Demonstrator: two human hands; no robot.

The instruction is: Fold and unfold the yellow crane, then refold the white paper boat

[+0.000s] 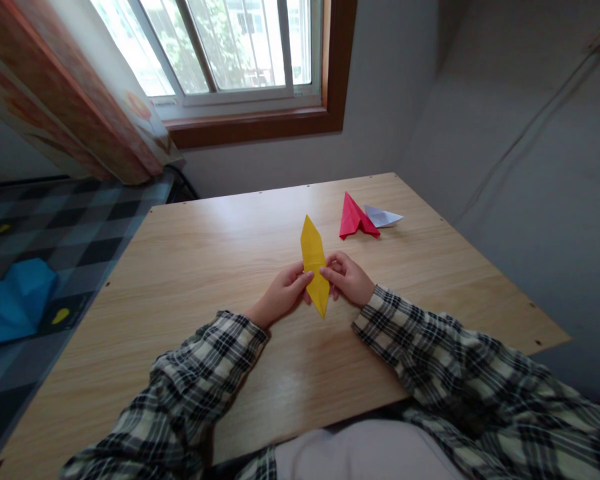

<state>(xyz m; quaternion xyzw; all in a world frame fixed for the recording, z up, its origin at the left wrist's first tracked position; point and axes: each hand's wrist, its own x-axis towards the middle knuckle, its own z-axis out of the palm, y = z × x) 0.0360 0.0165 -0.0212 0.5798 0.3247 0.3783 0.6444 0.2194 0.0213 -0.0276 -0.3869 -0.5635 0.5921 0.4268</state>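
A folded piece of yellow origami paper [313, 250], long and narrow with a point at each end, is held up over the middle of the table. My left hand [286, 288] grips its left edge, thumb on the face turned to me. On the opposite edge, my right hand [349, 277] pinches the paper with the thumb in front and fingers behind. A crease runs across the paper between the two thumbs. Some fingertips of both hands are hidden behind it.
On the wooden table [205, 247], a red folded paper [356, 219] lies against a white folded paper [383, 217] at the back right. Left of the table, a blue folded paper [17, 303] rests on checked cloth [95, 200]. A window and walls stand behind.
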